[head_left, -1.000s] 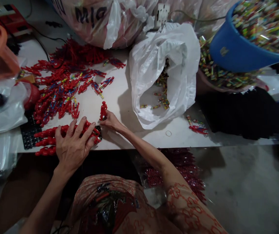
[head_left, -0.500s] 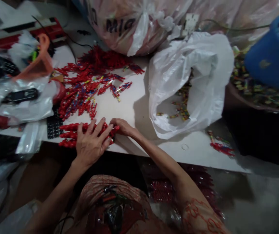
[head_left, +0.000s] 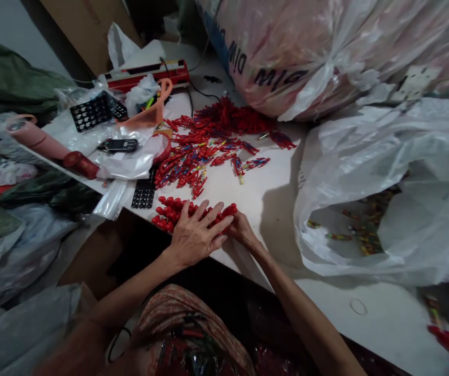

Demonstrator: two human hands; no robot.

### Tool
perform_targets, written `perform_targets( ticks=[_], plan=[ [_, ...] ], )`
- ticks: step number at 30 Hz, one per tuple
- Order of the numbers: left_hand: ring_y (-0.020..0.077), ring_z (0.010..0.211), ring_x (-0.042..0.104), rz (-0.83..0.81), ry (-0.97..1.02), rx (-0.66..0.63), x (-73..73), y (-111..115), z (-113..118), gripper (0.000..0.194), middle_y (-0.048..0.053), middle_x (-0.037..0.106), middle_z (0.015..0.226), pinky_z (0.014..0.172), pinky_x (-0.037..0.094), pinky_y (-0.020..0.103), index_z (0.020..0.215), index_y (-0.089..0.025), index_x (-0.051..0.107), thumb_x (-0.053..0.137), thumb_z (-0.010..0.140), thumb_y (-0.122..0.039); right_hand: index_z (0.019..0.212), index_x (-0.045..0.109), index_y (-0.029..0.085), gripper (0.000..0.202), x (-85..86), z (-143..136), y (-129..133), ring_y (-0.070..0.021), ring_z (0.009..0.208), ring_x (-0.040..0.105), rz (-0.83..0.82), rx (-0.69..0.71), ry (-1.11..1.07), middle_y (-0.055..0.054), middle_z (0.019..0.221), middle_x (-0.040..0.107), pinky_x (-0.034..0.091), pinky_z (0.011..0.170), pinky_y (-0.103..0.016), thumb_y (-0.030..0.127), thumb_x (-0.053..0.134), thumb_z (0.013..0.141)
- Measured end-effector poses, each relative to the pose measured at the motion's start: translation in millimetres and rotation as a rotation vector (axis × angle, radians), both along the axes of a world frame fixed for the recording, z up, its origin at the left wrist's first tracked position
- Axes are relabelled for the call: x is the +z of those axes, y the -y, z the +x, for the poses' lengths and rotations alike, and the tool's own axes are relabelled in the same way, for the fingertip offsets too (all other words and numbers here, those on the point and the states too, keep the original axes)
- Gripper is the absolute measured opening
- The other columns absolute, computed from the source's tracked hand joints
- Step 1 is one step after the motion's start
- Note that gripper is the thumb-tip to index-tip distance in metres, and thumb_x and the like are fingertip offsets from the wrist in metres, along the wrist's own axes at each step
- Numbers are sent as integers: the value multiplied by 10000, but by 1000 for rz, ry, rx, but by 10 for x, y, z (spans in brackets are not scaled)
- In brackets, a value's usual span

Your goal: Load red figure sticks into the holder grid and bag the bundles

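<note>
the left hand (head_left: pixel 193 235) lies spread, fingers extended, across the rows of red figures (head_left: pixel 172 214) at the worktop's (head_left: pixel 226 187) near edge. the right hand (head_left: pixel 242 228) is crooked against their right end; whether it pinches a figure, i can't tell from here. to do this well, i'd press lightly with a flat left palm so nothing rolls off the edge, and line up the ends with the right fingertips. the figures are glossy, knobbly, bright red, side by side, partly covered.
</note>
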State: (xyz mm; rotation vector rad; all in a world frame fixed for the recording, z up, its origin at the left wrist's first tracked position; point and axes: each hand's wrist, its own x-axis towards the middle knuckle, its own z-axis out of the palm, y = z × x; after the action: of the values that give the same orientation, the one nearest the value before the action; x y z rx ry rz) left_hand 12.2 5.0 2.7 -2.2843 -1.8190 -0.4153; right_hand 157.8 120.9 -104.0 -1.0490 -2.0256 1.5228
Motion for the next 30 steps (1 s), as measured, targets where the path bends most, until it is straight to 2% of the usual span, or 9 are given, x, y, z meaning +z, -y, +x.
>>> perform_targets(
  ticks=[5,8,12,14,16,18,22,25,30],
  plan=[
    [305,1273,522,18,2,-4,-13,0,-4,419,46,552,1431,1102,299,588,1338,-344,570,535,921,-377,767,586,198,106,-17,28,-18,-175,706,555,19,93,-35,-10,728,614,459,634,-274,268,602,688],
    [314,1286,511,-9,22,-13,-11,9,-10,453,53,540,1442,1112,278,603,1362,-351,548,556,909,-354,779,586,196,109,-1,29,-26,-178,735,567,31,92,-44,-21,766,625,469,674,-284,245,595,683],
    [322,1298,505,-35,66,-12,-7,23,-18,456,54,530,1450,1124,251,620,1366,-358,543,546,911,-329,738,566,176,84,38,7,-75,-151,698,536,102,134,-8,-8,744,605,447,704,-280,199,576,657],
    [319,1308,500,-42,82,-11,-8,28,-23,451,53,529,1450,1131,238,621,1368,-360,541,532,918,-330,727,550,172,82,46,-11,-93,-130,661,506,73,173,-15,15,704,577,430,671,-259,203,577,655],
    [318,1314,496,-44,85,-15,-12,33,-29,442,52,528,1450,1136,225,621,1367,-359,541,518,926,-338,741,535,172,113,45,-27,-81,-114,642,484,17,153,-44,33,688,553,416,640,-240,223,590,657],
    [313,1317,496,-46,77,-16,-17,37,-36,436,50,524,1453,1140,213,618,1368,-360,540,507,933,-343,760,520,175,148,46,-33,-39,-105,634,468,-15,72,-74,40,690,535,405,620,-230,251,603,664],
    [296,1323,492,-40,71,-18,-31,40,-49,439,40,520,1458,1152,189,600,1376,-372,525,503,938,-352,829,516,178,187,85,-11,41,-113,677,496,-14,-49,-128,26,743,550,413,648,-239,256,597,679],
    [292,1328,487,-37,61,-18,-38,38,-51,430,35,515,1464,1156,182,592,1373,-371,526,493,944,-365,848,525,183,193,116,-5,27,-116,686,503,10,-24,-91,32,732,551,420,676,-249,242,600,681],
    [294,1328,483,-59,65,-11,-2,46,-49,415,35,506,1472,1154,180,592,1367,-353,534,458,961,-392,969,519,171,310,51,-45,-23,-110,643,511,-131,2,-141,42,709,550,432,645,-241,263,627,693]
  ],
)
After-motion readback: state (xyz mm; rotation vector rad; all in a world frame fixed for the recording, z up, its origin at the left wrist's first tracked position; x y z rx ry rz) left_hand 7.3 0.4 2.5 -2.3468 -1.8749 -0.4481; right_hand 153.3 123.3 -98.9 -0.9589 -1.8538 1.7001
